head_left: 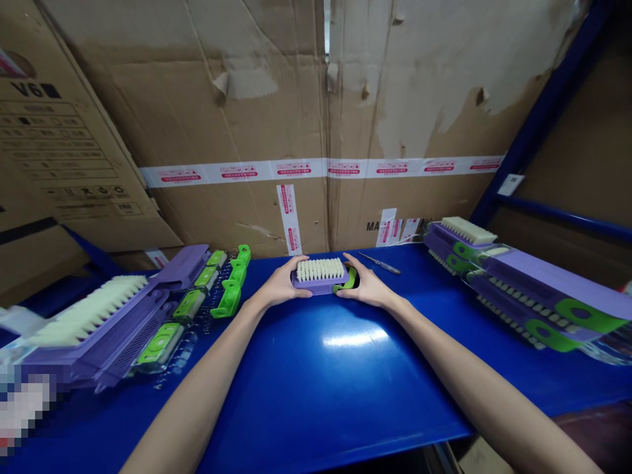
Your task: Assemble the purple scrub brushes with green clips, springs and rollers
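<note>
Between my two hands, over the blue table, is a purple scrub brush (pixel 320 284) with its white bristles facing up. My left hand (pixel 285 284) is wrapped round its left end, thumb along the near side. At the right end my right hand (pixel 364 284) grips a green curved piece (pixel 348 282) against the purple body. Whether that piece is fully seated I cannot tell. Just beyond my right hand lies a thin screwdriver (pixel 380 263). To the left of my left hand are several loose green pieces (pixel 232 283).
At left on the blue table (pixel 316 395) stand purple brush parts (pixel 93 316), clear-and-green pieces (pixel 162 342) and metal springs (pixel 203 303). Stacked purple-and-green brushes (pixel 533 289) fill the right side. Cardboard (pixel 247 118) walls the back; a blue metal frame (pixel 543 105) rises at right.
</note>
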`<state>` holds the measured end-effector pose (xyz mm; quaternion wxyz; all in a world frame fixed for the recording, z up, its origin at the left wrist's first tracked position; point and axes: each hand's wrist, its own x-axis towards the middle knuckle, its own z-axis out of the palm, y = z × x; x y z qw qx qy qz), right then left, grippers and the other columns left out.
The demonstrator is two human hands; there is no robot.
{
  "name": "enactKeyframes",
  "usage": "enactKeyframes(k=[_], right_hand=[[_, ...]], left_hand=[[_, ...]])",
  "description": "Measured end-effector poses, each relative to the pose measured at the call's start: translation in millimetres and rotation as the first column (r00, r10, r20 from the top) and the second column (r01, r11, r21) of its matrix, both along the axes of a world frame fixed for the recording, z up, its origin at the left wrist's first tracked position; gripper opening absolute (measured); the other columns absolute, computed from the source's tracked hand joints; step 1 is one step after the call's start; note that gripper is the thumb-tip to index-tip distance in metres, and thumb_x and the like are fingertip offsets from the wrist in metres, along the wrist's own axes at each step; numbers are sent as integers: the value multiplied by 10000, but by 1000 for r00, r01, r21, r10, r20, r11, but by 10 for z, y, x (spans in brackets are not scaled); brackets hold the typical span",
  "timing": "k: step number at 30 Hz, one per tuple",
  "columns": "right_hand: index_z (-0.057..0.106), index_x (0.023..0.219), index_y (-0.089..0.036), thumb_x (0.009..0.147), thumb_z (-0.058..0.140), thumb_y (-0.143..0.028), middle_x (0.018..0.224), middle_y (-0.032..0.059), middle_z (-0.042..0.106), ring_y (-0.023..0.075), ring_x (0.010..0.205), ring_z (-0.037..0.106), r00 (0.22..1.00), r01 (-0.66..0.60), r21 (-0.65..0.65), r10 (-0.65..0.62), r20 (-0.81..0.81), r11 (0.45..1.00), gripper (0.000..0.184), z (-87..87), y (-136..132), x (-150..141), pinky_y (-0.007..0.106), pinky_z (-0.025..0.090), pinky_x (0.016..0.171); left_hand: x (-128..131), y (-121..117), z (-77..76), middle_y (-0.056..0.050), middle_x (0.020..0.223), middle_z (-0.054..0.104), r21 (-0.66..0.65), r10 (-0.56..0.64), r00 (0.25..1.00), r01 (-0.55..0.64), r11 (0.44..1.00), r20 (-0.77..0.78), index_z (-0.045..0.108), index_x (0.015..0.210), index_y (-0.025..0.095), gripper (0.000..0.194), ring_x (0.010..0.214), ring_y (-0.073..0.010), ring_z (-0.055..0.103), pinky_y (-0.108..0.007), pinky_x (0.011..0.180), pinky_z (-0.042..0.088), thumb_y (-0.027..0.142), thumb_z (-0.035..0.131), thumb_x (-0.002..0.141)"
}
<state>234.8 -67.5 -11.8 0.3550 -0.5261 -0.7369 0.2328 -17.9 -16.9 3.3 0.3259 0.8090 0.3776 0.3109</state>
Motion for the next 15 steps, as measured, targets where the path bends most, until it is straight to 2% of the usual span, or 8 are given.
enactKeyframes(k=[3,5,8,10,12,15], right_hand=[[224,1467,-197,582,791,-367,1343,129,502,259,1219,494,993,-68,-41,64,-98,997,1065,15,-14,-34,422,325,1072],[238,1462,-192,567,798,-339,1340,123,502,248,1212,499,987,-85,-48,77,-143,995,1066,16,-21,-61,407,331,1074],[287,1445,-181,566,777,-284,1352,120,489,254,1222,488,987,-65,-18,62,-150,998,1012,6,-27,-100,403,340,1070],[307,1438,-171,575,750,-256,1357,122,487,262,1232,478,991,-44,10,45,-130,999,973,-1,-32,-119,406,343,1067],[308,1438,-162,581,735,-247,1361,125,484,266,1236,473,992,-33,22,36,-119,999,961,-3,-40,-131,405,349,1063],[290,1445,-158,584,738,-252,1378,130,466,268,1246,464,993,-34,4,35,-117,999,976,4,-56,-136,400,357,1058]], left_hand=[[-1,-6,32,-111,1335,510,3,-18,1000,18,1000,-23,422,1326,202,905,1202,-268,502,-447,1036,361,319,808,516],[0,-10,42,-110,1342,507,36,-3,996,7,999,-91,419,1334,219,906,1210,-278,494,-472,1039,349,330,806,522],[22,-42,41,-113,1326,524,218,131,958,-75,973,-254,428,1328,255,946,1233,-334,457,-580,1063,247,427,828,489],[63,-97,47,-119,1322,525,411,230,923,-88,908,-310,426,1330,265,966,1263,-361,414,-642,1082,100,534,812,486],[129,-176,69,-142,1334,509,574,262,906,-26,818,-333,420,1340,239,939,1280,-359,394,-636,1093,-4,606,759,545],[259,-299,121,-172,1369,469,712,270,883,96,696,-384,437,1338,200,788,1303,-346,377,-595,1117,-2,576,675,687]])
